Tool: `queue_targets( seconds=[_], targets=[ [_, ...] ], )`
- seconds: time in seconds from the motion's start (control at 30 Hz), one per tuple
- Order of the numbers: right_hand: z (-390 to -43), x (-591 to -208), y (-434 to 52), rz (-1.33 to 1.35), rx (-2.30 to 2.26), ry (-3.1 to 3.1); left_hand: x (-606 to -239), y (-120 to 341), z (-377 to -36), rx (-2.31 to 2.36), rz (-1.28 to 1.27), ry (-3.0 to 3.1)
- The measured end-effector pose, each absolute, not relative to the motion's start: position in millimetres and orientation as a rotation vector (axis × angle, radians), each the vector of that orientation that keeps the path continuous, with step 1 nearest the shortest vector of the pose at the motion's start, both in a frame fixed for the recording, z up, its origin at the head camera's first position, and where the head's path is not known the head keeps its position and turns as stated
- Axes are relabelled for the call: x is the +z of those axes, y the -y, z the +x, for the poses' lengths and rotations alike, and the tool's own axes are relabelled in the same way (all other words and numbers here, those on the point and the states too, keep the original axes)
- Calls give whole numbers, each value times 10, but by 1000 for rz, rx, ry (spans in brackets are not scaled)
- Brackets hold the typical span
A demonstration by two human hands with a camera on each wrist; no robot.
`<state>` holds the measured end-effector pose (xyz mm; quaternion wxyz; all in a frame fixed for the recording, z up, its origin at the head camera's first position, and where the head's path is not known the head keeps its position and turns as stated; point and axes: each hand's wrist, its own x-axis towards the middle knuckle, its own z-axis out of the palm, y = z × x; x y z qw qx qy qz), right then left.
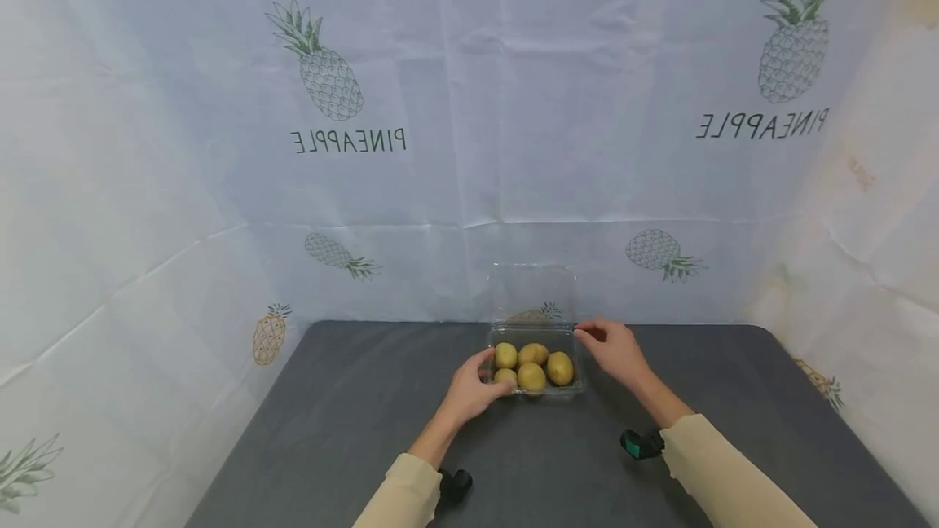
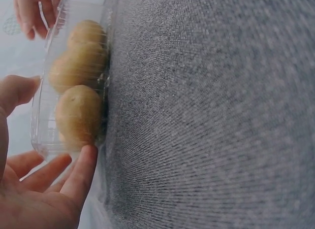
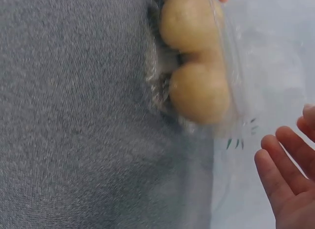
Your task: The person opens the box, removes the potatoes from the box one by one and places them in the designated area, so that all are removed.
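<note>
While five potatoes (image 1: 533, 365) sat in a clear clamshell box (image 1: 579, 385) mid-table (image 1: 330, 430), the left hand (image 1: 469, 389) touched its side and the right hand (image 1: 616, 349) reached its hinge, fingers loosely spread.

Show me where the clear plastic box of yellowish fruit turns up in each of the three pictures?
Head: clear box low centre, between both hands.
Left wrist: along the left edge, above the left hand.
Right wrist: top centre-right, above the right hand.
Shared landmark: the grey table.
</note>
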<state>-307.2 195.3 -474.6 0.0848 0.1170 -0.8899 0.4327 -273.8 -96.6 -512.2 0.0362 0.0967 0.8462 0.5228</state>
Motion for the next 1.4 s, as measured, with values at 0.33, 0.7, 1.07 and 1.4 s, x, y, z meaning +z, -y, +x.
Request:
queue_targets(
  seconds=[0.33,0.7,1.07,1.4],
  targets=[
    [-2974,-4653,-1799,470,1352,2690,-5127,955,-2755,1622,285,-2600],
    [-2961,-4688,-1621,592,1365,2776,-5166,933,-2762,1651,276,-2604],
    [-2964,-4758,-1448,640,1392,2818,-5165,947,-2758,1624,282,-2632],
    [-2990,-4822,-1338,671,1326,2892,-5179,946,-2762,1621,280,-2634]
  ],
)
